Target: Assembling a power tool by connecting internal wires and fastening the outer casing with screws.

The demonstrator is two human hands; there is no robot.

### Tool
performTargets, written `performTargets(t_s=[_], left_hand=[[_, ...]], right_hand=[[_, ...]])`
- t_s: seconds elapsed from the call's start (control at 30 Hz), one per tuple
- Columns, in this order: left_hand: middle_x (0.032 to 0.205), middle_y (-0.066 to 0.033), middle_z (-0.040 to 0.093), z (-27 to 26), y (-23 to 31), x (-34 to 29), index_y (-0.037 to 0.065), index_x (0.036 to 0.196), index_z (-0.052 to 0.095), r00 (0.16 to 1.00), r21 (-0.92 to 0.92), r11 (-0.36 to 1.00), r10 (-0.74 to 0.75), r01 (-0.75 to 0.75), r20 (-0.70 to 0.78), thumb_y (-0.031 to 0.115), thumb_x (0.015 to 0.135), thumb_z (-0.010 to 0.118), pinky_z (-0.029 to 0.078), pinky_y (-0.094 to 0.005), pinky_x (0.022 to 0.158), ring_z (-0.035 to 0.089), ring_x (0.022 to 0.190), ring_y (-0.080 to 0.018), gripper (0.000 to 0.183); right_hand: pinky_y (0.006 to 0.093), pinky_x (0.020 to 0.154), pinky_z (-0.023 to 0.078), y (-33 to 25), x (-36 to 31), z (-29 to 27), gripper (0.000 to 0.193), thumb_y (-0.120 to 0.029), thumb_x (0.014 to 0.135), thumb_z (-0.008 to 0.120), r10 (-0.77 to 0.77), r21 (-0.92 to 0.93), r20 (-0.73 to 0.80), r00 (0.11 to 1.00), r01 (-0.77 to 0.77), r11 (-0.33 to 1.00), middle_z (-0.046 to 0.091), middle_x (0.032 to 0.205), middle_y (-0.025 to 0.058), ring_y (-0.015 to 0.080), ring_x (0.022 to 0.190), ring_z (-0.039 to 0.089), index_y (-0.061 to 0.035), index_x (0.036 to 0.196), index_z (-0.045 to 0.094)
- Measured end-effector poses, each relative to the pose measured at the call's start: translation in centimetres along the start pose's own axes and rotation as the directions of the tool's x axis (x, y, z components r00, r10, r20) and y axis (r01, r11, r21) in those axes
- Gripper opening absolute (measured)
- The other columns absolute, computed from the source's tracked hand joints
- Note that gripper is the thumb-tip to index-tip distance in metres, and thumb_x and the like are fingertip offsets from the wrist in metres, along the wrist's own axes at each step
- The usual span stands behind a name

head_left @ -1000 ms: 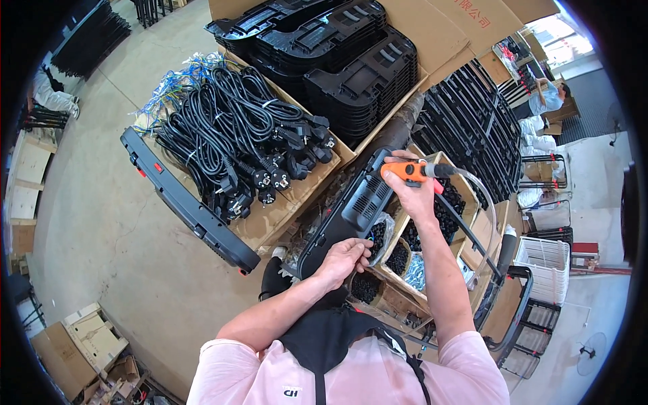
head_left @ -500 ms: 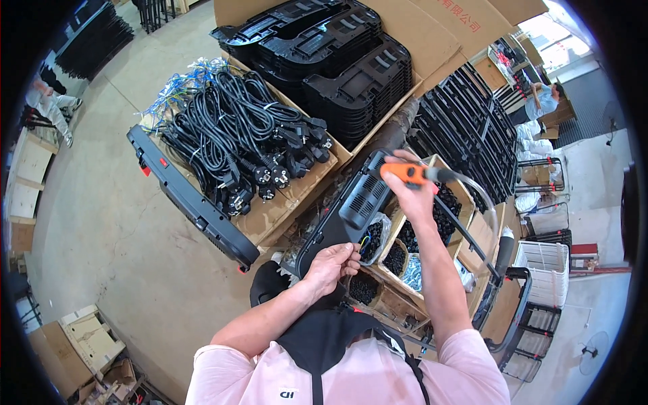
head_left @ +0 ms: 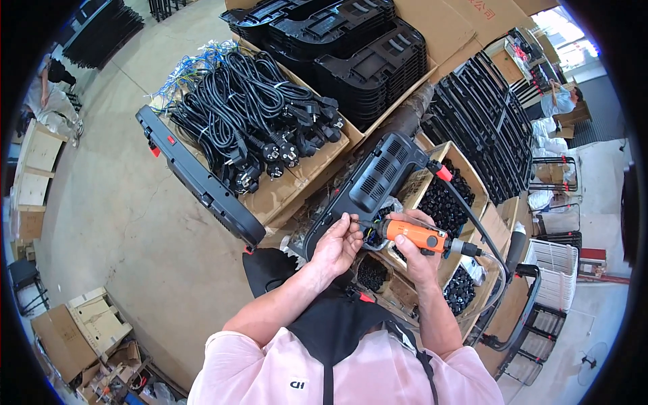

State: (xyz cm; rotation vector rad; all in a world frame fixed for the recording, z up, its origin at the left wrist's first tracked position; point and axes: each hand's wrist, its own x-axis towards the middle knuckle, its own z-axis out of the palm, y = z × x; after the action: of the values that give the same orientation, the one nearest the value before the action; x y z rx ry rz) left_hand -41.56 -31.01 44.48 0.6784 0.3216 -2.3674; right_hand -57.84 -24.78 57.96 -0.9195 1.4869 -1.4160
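My right hand (head_left: 420,264) is wrapped round an orange air screwdriver (head_left: 417,235) with a hose on its rear end. The tool lies nearly level, its dark tip pointing left at the fingers of my left hand (head_left: 337,244). Thumb and fingers of that left hand are pinched together at the tip; what they hold is too small to make out. Just beyond both hands lies a long black plastic housing (head_left: 381,177) with vent slots. Yellow-green and blue wires show beside it, partly hidden by the tool.
Bins of small black parts (head_left: 449,202) stand at the right, crossed by a black bar (head_left: 466,214). Bundled black power cords (head_left: 233,111) lie on a carton at the left, with another long black housing (head_left: 196,182) leaning there. Stacked black panels (head_left: 371,67) fill a carton behind.
My right hand has brought the screwdriver down and toward me, from above the housing to my left hand's fingertips. The left hand stays pinched. The whole view has shifted slightly.
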Motion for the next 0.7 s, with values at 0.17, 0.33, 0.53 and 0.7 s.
performTargets(t_s=[0.17,0.33,0.53,0.7], left_hand=[[0.088,0.0009,0.07,0.2,-0.2,-0.5,0.008,0.12,0.068,0.999,0.005,1.0,-0.001,0.001,0.036,0.032,0.111,0.058,0.061,-0.0276,0.07,0.069,0.076,-0.013,0.027],[0.086,0.0015,0.06,-0.4,-0.4,-1.2,0.007,0.126,0.064,0.995,-0.034,0.999,-0.03,0.034,0.094,0.03,0.113,0.056,0.055,-0.0278,0.071,0.059,0.077,-0.0125,0.028],[0.084,0.0027,0.057,-0.8,0.1,-1.2,0.006,0.128,0.062,0.998,0.002,0.999,-0.045,0.045,0.036,0.033,0.113,0.054,0.052,-0.0272,0.069,0.055,0.074,-0.012,0.032],[0.085,0.0024,0.055,-0.5,0.3,-2.1,0.006,0.129,0.062,0.996,-0.032,0.999,-0.029,0.032,0.089,0.033,0.114,0.053,0.048,-0.0268,0.067,0.052,0.073,-0.0118,0.033]], right_hand=[[0.043,0.11,0.052,0.4,-0.3,-0.3,0.056,-0.005,0.091,0.078,-0.006,0.005,0.004,1.0,0.006,1.0,0.069,0.133,0.0206,0.0273,0.124,0.067,0.0001,0.141,0.052],[0.0423,0.109,0.053,0.2,-0.2,-0.4,0.056,-0.005,0.091,0.078,0.035,-0.003,0.022,0.999,-0.035,0.999,0.069,0.133,0.0201,0.0264,0.123,0.067,0.0005,0.14,0.053],[0.0412,0.108,0.053,0.2,-0.3,0.3,0.056,-0.005,0.09,0.078,0.056,0.01,0.053,0.997,-0.056,0.998,0.069,0.133,0.0198,0.0258,0.122,0.067,0.001,0.141,0.054],[0.0409,0.108,0.054,0.2,0.2,1.3,0.057,-0.005,0.09,0.079,0.076,-0.022,0.056,0.996,-0.075,0.997,0.069,0.133,0.02,0.0258,0.123,0.067,0.001,0.141,0.053]])
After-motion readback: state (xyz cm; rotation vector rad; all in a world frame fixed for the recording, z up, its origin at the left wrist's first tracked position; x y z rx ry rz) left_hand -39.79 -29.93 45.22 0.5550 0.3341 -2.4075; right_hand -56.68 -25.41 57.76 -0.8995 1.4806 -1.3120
